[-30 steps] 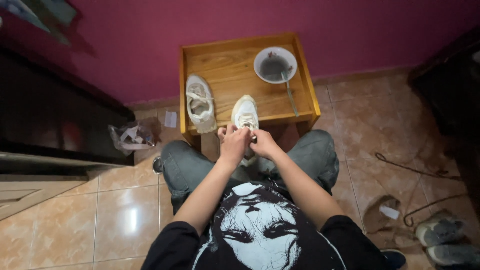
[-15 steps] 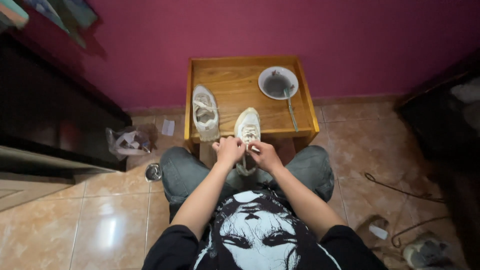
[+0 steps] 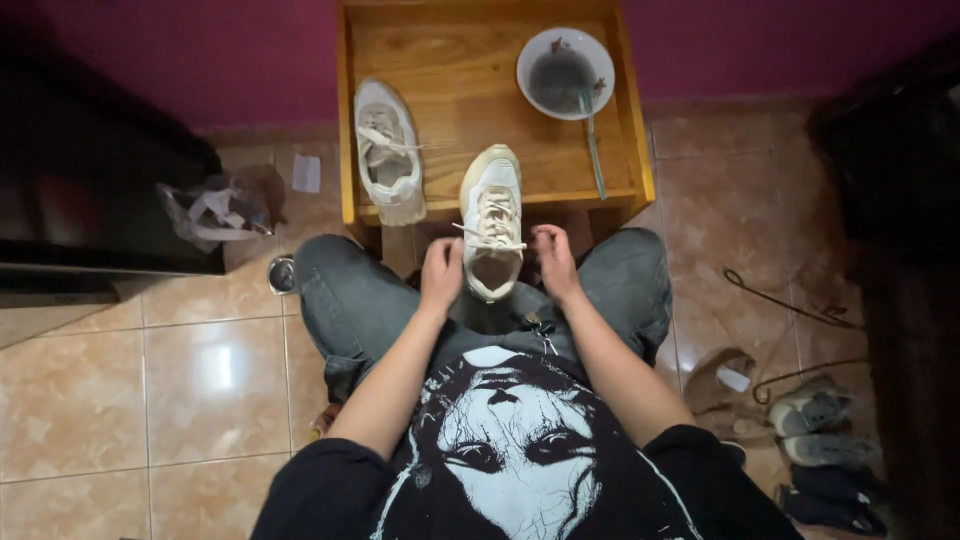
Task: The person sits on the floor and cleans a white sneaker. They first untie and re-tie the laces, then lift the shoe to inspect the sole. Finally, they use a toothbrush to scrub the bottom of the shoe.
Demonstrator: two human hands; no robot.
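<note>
Magenta wall behind, glossy beige tile floor [image 3: 150, 400], dark furniture on both sides. We sit facing a small wooden table [image 3: 450, 70] pushed against the wall, knees in jeans right under its front edge. Two white sneakers on it: one sneaker [image 3: 388, 150] lies at the left part of the tabletop, laces loose, untouched; the other, the near sneaker [image 3: 492, 215], hangs its heel over the front edge toward our lap, toe pointing at the wall. Our left hand [image 3: 441, 275] sits just left of its heel, fingers curled, close to or touching the side, contact hard to call. Our right hand [image 3: 553, 262] is just right of it, fingers curled in; lace ends stick out sideways toward both hands, but we can't tell if either is actually pinched. One white bowl [image 3: 566, 72] of dark murky liquid at the table's back right, one thin green stick [image 3: 594, 150] lying from it toward the front edge. Floor: crumpled bags [image 3: 215, 208] left, a pile of other shoes [image 3: 825, 450] and a thin cord [image 3: 790, 305] right.
</note>
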